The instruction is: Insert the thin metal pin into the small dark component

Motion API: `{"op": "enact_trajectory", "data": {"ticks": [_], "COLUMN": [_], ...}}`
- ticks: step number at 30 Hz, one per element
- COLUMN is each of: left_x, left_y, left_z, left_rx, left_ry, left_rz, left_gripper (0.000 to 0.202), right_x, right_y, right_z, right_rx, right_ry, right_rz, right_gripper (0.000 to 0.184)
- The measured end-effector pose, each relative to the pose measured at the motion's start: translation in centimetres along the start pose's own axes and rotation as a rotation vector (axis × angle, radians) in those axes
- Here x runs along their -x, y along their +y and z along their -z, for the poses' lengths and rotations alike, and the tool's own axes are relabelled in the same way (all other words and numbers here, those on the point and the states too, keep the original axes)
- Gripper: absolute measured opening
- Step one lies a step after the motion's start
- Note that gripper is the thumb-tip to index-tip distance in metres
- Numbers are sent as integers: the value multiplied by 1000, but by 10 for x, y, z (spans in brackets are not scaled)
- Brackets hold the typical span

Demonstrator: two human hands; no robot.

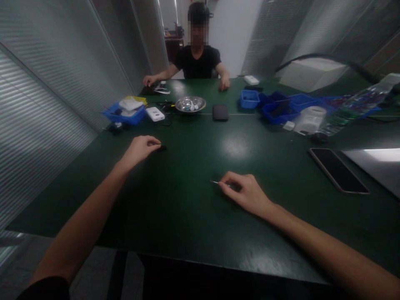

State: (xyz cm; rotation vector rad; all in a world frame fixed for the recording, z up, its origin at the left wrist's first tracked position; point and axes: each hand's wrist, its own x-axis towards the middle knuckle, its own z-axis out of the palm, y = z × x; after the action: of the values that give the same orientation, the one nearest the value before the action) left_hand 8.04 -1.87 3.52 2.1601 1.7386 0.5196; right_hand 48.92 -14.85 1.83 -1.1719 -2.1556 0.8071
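Note:
My left hand (pixel 140 149) is over the left part of the green table, its thumb and fingers pinched together. At its fingertips is a small black piece (pixel 161 148), too dark and small to name. My right hand (pixel 245 189) is lower down and nearer the middle, closed in a pinch. A thin metal tool with a fine tip (pixel 214 181) sticks out from its fingers, pointing left; the rest of the tool is hidden in the hand. The two hands are well apart.
Beyond my hands stand a metal bowl (pixel 191 110), a dark square case (pixel 220 113), a white power bank (pixel 155 114) and blue bins (pixel 249 100). To the right lie a phone (pixel 339 171) and a plastic bottle (pixel 353 109). A person (pixel 197 62) sits across the table.

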Motion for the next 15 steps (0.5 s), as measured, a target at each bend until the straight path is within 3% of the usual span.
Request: {"op": "enact_trajectory", "data": {"ticks": [8, 15], "left_x": [2, 4], "left_y": [10, 12], "left_z": [5, -5], "left_rx": [84, 88], "left_ry": [-6, -28], "left_rz": [70, 70], "left_gripper": [29, 30], "right_x": [0, -1], "right_y": [-1, -2], "right_z": [1, 1], "right_rx": [4, 0], "right_ry": [-7, -6], "right_rz": [10, 1], "right_gripper": [26, 26]}}
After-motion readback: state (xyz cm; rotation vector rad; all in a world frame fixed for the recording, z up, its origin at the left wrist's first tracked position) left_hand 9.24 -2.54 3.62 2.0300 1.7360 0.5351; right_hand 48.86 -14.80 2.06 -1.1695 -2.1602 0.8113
